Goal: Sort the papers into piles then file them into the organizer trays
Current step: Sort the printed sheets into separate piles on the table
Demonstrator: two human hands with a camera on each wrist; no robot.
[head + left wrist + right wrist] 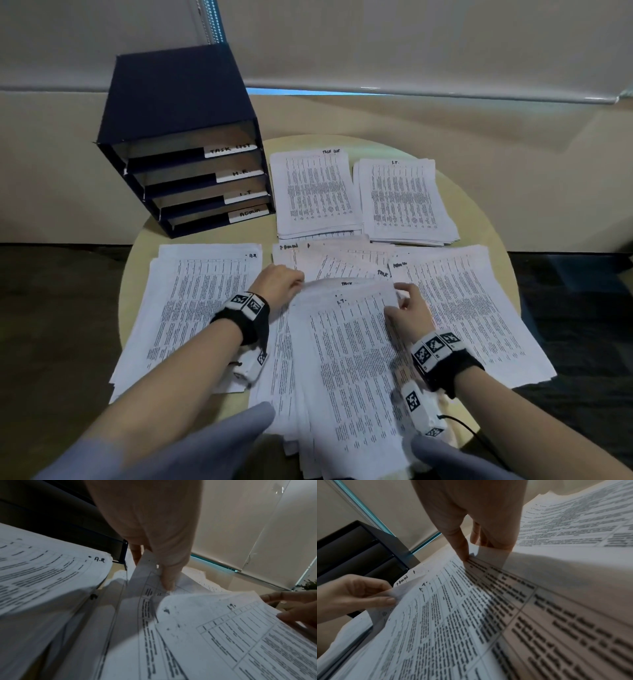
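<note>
Two hands work the near middle stack [346, 370]: the left hand [279, 287] pinches a sheet's [342, 286] far corner, and the right hand's [406, 310] fingers [462, 550] pinch its right edge.

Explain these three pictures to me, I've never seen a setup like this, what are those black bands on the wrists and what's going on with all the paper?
No machine here: a person wears cameras. The wide picture comes from a head camera; the other two from cameras strapped to each wrist, hence the black bands. On the round table lie sorted piles of printed sheets, a loose heap in the middle, and a dark organizer with four labelled trays. The left hand pinches the top sheet's far left corner; the right hand grips its right corner.
</note>
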